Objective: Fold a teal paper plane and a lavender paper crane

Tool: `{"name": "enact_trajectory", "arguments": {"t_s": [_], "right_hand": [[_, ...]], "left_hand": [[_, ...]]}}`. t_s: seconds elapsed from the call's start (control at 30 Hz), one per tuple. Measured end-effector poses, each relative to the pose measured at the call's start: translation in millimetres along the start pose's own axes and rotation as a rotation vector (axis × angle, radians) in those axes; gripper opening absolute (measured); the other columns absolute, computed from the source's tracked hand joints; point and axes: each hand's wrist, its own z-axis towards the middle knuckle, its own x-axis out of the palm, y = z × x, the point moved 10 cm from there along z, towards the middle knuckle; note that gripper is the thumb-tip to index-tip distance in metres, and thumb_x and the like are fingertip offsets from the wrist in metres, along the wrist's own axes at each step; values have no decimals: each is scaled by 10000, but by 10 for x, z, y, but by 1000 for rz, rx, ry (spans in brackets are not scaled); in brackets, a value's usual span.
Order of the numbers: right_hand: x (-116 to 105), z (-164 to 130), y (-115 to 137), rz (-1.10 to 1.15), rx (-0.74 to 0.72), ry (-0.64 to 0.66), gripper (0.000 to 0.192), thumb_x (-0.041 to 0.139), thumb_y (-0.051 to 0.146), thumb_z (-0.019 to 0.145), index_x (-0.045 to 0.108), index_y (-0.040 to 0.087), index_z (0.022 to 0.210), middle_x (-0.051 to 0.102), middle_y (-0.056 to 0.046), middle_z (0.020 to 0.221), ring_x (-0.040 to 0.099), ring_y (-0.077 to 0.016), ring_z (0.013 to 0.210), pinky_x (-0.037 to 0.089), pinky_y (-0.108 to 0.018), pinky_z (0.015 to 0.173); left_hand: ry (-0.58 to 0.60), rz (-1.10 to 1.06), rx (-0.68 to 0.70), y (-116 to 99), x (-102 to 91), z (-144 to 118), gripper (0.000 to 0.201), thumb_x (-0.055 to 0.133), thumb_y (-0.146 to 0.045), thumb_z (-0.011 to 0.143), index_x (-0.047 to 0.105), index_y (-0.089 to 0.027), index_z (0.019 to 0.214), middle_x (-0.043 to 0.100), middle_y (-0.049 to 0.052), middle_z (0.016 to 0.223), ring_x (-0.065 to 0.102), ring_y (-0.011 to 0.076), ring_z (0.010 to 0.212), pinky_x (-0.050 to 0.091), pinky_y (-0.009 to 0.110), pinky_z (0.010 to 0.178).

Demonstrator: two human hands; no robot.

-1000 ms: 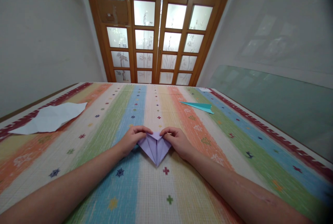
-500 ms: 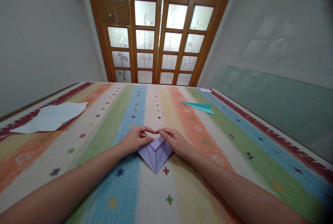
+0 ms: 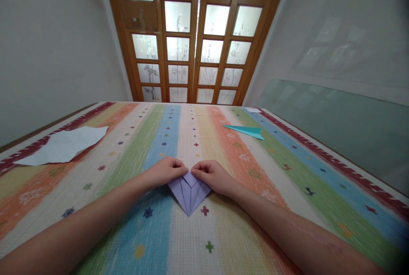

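Observation:
A folded sheet of purple paper (image 3: 188,198) lies on the striped tablecloth in front of me, its point towards me and a small flap turned down at its far side. My left hand (image 3: 171,168) pinches the far left edge of the paper between thumb and fingers. On the right side, my right hand (image 3: 212,176) has its thumb and curled fingers closed on the far edge. Both hands cover the outer far corners, and the thumbs lie a small gap apart.
The striped tablecloth (image 3: 134,224) covers the table. A teal paper plane (image 3: 247,131) lies at the far right, and a creased white sheet of paper (image 3: 68,144) at the far left. Beyond the table stands a wooden glass-paned door (image 3: 194,45).
The fingers of both hands, which met in an arch beyond the paper, have drawn apart and curled in at its far edge. The paper has shifted slightly towards me.

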Motion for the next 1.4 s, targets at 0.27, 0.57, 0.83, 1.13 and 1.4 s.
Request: {"name": "enact_trajectory", "arguments": {"t_s": [0.27,0.57,0.83,1.13,1.4], "right_hand": [[53,-2,60,-50,-43,33,256,604,392,873,739,177,835,628,-15,682,491,-129,594,350,-253,550],[15,-3,-17,-54,-7,100,261,628,405,852,724,168,801,544,11,613,413,-104,537,293,-234,495],[-18,-20,-41,-58,9,102,274,623,415,853,653,168,738,442,39,569,352,-93,511,237,-236,472],[-33,-23,2,-21,-42,154,382,567,483,889,457,196,661,341,54,615,305,-99,544,231,-246,499],[-80,-23,-51,27,-27,109,341,530,469,904,458,194,715,362,48,652,325,-104,573,248,-238,518]], "left_hand": [[1,-32,-16,-10,25,-14,160,633,-313,706,661,-161,665,559,-6,589,446,123,546,293,229,511],[86,-96,-65,133,33,-15,169,619,-326,691,599,-166,639,476,-30,566,357,102,512,224,233,486],[92,-232,-111,216,2,-31,171,652,-323,669,574,-174,637,428,-49,542,312,97,485,180,258,481],[129,-398,-194,337,-18,-25,361,773,-436,645,527,-173,627,446,-40,544,354,87,466,200,243,469],[80,-459,-209,385,-32,4,276,725,-392,667,584,-158,711,408,-55,556,388,95,471,308,229,459]]}}
